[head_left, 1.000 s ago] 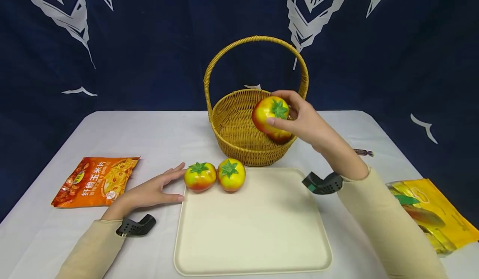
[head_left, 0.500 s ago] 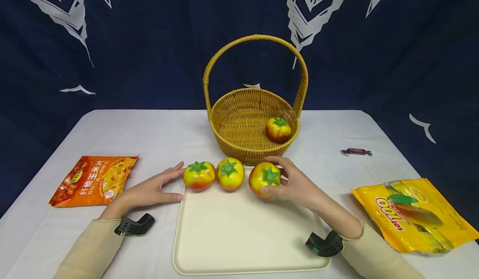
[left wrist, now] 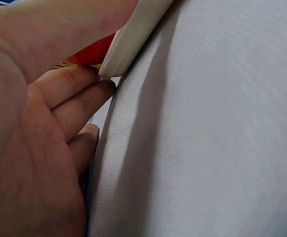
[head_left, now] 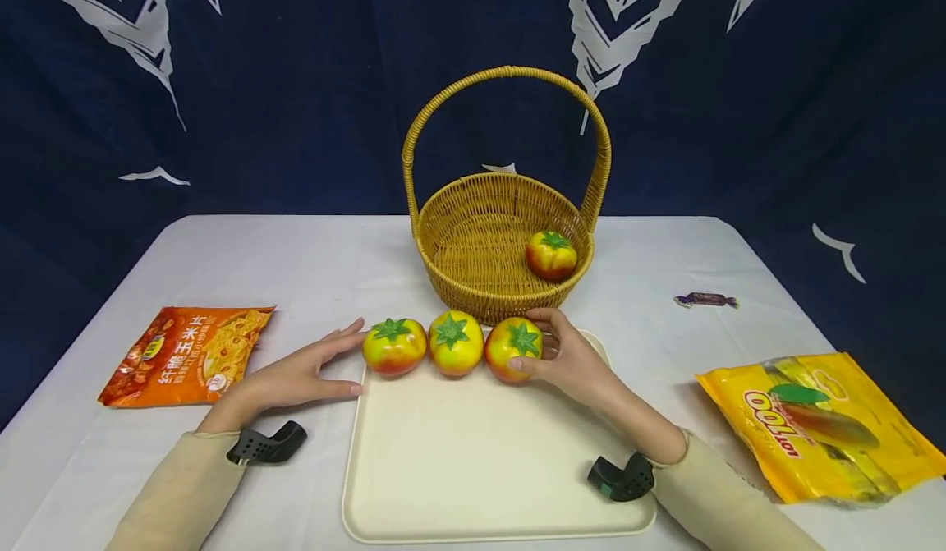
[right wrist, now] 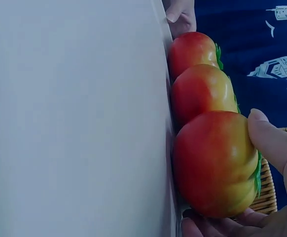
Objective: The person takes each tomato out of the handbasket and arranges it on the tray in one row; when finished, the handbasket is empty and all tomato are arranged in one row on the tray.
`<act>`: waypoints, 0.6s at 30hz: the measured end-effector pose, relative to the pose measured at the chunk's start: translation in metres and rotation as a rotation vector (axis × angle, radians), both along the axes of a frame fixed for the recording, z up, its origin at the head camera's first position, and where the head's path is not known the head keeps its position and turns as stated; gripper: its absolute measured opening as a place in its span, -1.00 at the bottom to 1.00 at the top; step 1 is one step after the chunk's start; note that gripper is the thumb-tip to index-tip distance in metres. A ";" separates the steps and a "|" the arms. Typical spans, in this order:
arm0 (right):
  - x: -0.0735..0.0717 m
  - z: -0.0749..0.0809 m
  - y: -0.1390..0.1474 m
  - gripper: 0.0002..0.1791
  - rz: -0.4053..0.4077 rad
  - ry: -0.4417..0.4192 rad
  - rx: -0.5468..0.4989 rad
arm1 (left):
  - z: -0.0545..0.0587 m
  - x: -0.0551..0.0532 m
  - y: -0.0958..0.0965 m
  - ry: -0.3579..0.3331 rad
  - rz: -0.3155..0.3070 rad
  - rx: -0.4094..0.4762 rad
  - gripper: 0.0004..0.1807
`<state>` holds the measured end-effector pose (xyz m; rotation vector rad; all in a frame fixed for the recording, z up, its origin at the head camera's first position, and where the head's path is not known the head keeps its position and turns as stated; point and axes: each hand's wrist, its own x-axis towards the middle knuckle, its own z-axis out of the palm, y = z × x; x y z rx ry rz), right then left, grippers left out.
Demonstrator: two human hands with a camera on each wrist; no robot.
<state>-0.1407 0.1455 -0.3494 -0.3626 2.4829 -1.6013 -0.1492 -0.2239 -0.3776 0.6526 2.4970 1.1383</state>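
Three red-and-yellow tomatoes with green leafy tops line the back edge of a cream tray (head_left: pixel 488 469): the left tomato (head_left: pixel 395 347), the middle tomato (head_left: pixel 456 344) and the right tomato (head_left: pixel 512 351). My right hand (head_left: pixel 569 362) holds the right tomato, thumb on its near side and fingers behind; in the right wrist view this tomato (right wrist: pixel 215 165) sits low on the tray beside the middle one. With fingers spread, my left hand (head_left: pixel 306 374) rests at the tray's left edge, fingertips close to the left tomato. The left wrist view shows the fingers (left wrist: pixel 79 101) at the tray's rim.
Behind the tray stands a wicker basket (head_left: pixel 473 247) with a tall handle and one more tomato (head_left: pixel 551 256) inside. An orange snack bag (head_left: pixel 188 357) lies at the left. On the right are a yellow mango-printed bag (head_left: pixel 820 428) and a small wrapped candy (head_left: pixel 705 299).
My right hand has brought a tomato from over the basket down to the tray, then slid it left beside the middle one. The left hand has stayed in place.
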 end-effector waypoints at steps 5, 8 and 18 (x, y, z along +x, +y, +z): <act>0.002 0.002 0.005 -0.26 0.019 0.030 0.020 | -0.001 -0.001 0.000 0.010 -0.005 0.004 -0.15; 0.005 0.009 0.016 -0.32 0.057 0.050 0.079 | -0.001 -0.001 0.001 0.001 -0.004 -0.001 -0.14; -0.017 0.092 0.056 -0.50 0.103 0.225 0.244 | 0.000 0.000 0.002 -0.001 0.005 -0.007 -0.15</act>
